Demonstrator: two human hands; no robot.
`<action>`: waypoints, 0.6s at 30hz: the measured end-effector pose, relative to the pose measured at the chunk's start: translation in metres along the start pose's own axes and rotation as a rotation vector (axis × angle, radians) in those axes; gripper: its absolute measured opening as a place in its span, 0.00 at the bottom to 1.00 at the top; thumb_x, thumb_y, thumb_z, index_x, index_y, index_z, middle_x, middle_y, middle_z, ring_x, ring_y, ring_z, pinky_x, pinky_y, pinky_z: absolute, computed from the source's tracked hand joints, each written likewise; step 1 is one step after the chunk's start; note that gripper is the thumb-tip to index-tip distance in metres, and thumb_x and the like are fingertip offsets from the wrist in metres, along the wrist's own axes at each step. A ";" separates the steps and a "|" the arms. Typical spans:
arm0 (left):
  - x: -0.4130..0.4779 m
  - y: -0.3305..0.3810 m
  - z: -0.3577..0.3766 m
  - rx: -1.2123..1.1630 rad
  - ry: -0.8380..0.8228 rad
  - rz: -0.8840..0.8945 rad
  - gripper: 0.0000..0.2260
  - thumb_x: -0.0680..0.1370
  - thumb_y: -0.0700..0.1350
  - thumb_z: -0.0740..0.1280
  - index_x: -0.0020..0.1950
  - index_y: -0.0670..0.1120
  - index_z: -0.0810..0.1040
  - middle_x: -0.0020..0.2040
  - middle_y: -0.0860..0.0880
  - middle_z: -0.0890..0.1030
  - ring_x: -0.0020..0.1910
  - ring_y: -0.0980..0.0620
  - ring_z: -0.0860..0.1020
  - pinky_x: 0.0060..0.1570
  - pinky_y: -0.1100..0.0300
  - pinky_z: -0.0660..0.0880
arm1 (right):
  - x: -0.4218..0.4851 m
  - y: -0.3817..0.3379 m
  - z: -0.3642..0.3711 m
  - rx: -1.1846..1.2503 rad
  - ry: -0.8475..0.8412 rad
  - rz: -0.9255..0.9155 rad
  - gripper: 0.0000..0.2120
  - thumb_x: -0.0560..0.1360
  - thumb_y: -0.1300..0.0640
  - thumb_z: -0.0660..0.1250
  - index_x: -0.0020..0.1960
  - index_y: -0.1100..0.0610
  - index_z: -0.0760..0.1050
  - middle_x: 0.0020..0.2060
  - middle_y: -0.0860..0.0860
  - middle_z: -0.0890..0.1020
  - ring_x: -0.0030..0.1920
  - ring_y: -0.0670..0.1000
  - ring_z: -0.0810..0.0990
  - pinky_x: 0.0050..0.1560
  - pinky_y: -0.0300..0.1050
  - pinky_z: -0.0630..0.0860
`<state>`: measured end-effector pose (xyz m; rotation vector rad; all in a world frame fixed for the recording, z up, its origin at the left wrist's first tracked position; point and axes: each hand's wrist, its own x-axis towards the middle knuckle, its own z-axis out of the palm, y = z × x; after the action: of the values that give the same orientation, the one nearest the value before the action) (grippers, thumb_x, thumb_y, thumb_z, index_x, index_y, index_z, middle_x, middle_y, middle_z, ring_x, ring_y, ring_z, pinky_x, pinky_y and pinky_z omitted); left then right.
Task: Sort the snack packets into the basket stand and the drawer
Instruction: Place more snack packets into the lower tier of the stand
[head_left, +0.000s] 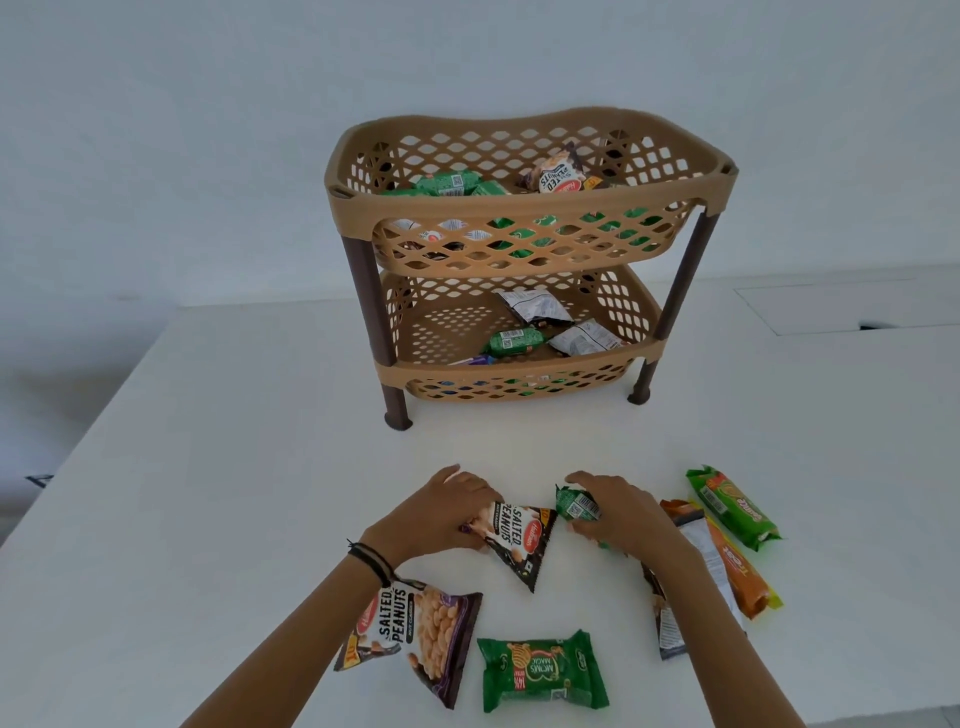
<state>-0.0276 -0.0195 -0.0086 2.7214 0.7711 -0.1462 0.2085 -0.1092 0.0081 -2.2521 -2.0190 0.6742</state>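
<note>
A tan two-tier basket stand (524, 205) with brown legs stands at the back of the white table, snack packets in both tiers. My left hand (441, 512) grips a black salted peanuts packet (519, 535) lying on the table. My right hand (618, 512) is closed over a small green packet (574, 503). Near the front edge lie another salted peanuts packet (421, 631) and a green biscuit packet (543, 670). No drawer is in view.
To the right of my right arm lie a green roll packet (732, 506), an orange Treat packet (737, 569) and a silver-backed packet (701, 551). A rectangular cutout (852, 306) is set into the table at the far right. The table's left edge runs diagonally.
</note>
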 end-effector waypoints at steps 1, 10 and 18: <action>0.001 -0.001 -0.001 0.000 0.023 -0.005 0.22 0.75 0.54 0.66 0.67 0.50 0.68 0.65 0.50 0.73 0.67 0.52 0.67 0.73 0.54 0.50 | 0.002 -0.001 -0.001 0.023 0.025 -0.001 0.28 0.74 0.46 0.65 0.71 0.48 0.61 0.62 0.52 0.75 0.60 0.52 0.75 0.55 0.45 0.71; 0.008 -0.001 -0.018 -0.145 0.291 -0.068 0.18 0.76 0.52 0.65 0.64 0.49 0.71 0.58 0.51 0.77 0.57 0.52 0.73 0.57 0.63 0.64 | 0.017 -0.011 -0.040 0.387 0.343 -0.072 0.22 0.72 0.52 0.69 0.65 0.50 0.69 0.54 0.50 0.79 0.48 0.50 0.79 0.46 0.47 0.78; 0.028 0.003 -0.063 -0.510 0.634 -0.212 0.19 0.75 0.52 0.67 0.65 0.50 0.71 0.57 0.56 0.76 0.53 0.59 0.73 0.48 0.67 0.71 | 0.051 -0.009 -0.087 0.685 0.543 -0.044 0.20 0.74 0.58 0.67 0.65 0.57 0.70 0.49 0.48 0.76 0.45 0.43 0.76 0.35 0.26 0.73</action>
<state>-0.0010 0.0118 0.0465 2.1812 1.0772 0.7917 0.2330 -0.0372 0.0746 -1.7280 -1.3126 0.5517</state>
